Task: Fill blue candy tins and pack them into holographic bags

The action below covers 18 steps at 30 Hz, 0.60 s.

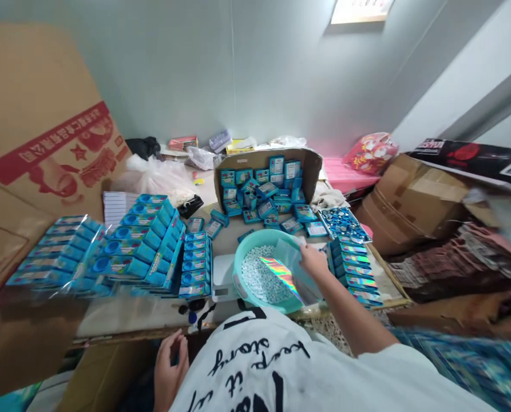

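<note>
My right hand point(313, 262) is closed on a clear plastic piece point(288, 257) with a rainbow-shiny strip. It holds the piece tilted over the right side of a turquoise bowl point(237, 269). Small pale, pellet-like pieces point(257, 274) fill the bottom of the bowl; the plastic hides part of them. Below the table's front edge, beside my shirt, is my left hand point(171, 363). Its fingers are loosely bent, with a gap to the thumb, and I see nothing held there.
Stacked blue boxes point(130, 246) stand left of the bowl, and a row of shiny-sided blue boxes point(353, 272) right of it. Behind lies an open carton point(311, 163) with loose small boxes. A tray point(345, 223) of blue bits is at right. Large cardboard point(36, 86) rises at far left.
</note>
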Motion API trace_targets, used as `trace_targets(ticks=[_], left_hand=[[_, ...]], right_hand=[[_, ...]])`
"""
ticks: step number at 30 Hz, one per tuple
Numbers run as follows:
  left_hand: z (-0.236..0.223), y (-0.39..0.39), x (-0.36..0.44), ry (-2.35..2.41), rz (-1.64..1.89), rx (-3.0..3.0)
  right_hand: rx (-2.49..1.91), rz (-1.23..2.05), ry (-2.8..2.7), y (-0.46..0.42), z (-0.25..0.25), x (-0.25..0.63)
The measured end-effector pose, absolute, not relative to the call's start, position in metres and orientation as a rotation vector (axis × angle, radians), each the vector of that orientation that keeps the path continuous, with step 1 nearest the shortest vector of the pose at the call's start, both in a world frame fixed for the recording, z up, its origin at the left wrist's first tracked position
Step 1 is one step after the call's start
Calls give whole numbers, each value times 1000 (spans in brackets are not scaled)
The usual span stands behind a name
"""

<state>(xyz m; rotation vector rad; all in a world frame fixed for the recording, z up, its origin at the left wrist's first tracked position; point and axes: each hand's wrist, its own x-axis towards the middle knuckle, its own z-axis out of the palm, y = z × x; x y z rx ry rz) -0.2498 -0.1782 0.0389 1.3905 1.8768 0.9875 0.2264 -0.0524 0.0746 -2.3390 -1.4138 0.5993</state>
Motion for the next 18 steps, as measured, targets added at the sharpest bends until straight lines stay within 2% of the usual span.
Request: trace_targets(ticks=[5,9,14,18], left_hand=[[82,-150,-227,1787,1171,1821],[108,-114,-180,1613,1154,1671],[127,-75,-103,1187,633,1400],[162,-60,-58,734,667,1268]], right_hand=[[-2438,631,-1571,-62,79,224],[-2265,595,-1703,-65,118,217],[-1576,521,-1834,-69,206,196],[-1208,600,-1890,-80,254,161]])
